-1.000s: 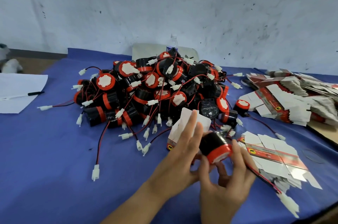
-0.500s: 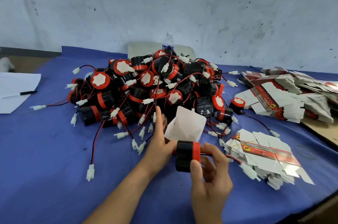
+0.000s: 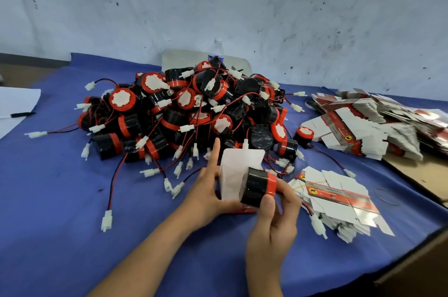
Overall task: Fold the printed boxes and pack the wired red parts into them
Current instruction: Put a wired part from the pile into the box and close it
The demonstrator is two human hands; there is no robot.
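The left hand (image 3: pixel 206 191) gripped the folded white cardboard box (image 3: pixel 232 175), apparently steadying its mouth so the right hand (image 3: pixel 274 220), clasping the black red-banded wired cylinder (image 3: pixel 257 187) there, could insert it.

No wording is legible anywhere on the bench (image 3: pixel 60 199). The near stack of flat printed boxes (image 3: pixel 344 209) carries a red band (image 3: pixel 339 196) across its top sheet. The band bears a yellow round badge (image 3: pixel 313 191) with a dark animal figure. The lines of print running along the band beside it are too small and blurred to read. A second yellow badge (image 3: pixel 348 137) shows on the far stack of flat boxes (image 3: pixel 373 144), at right. The blue label (image 3: pixel 216 56) on the plastic bottle (image 3: pixel 218 45) at the back of the bench is unreadable.
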